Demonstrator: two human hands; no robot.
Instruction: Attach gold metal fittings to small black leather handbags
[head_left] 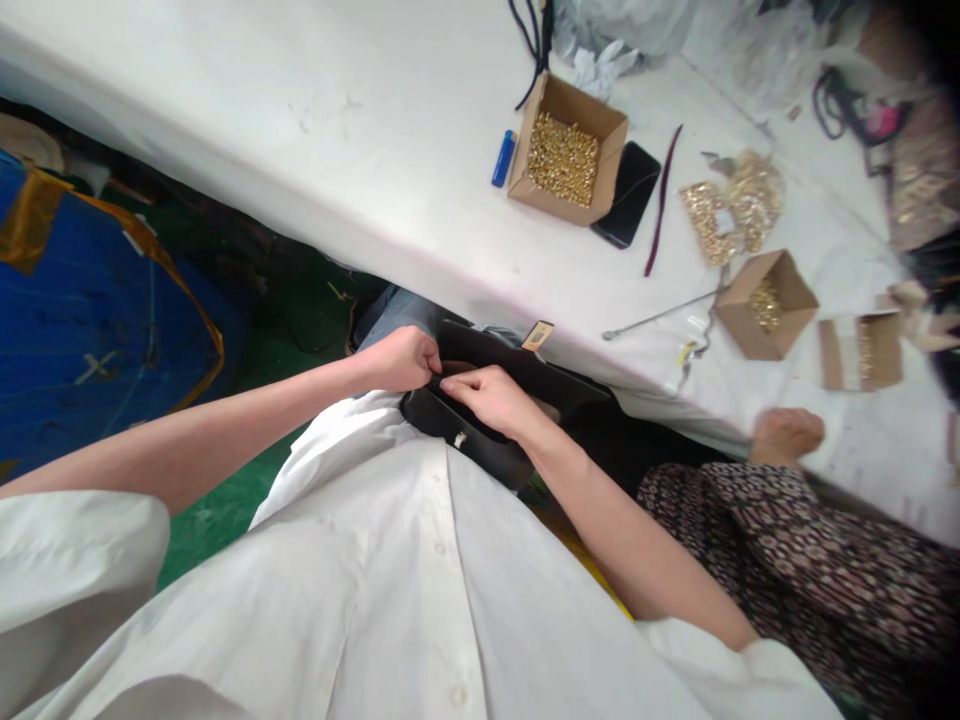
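Note:
A black bag, probably a handbag, rests on my lap against the table's edge, its flap raised toward the table. A small shiny metal fitting sits on its near side. My left hand is closed in a fist-like pinch at the bag's left end. Close beside it, my right hand pinches the same black edge with thumb and fingers. The exact part between my fingertips is too small to make out. A small tan-and-black tag stands at the flap's far edge.
On the white table are a cardboard box of gold-coloured pieces, a blue lighter, a phone and another small box. A co-worker's hand rests at the right. Blue wrapped goods stand left.

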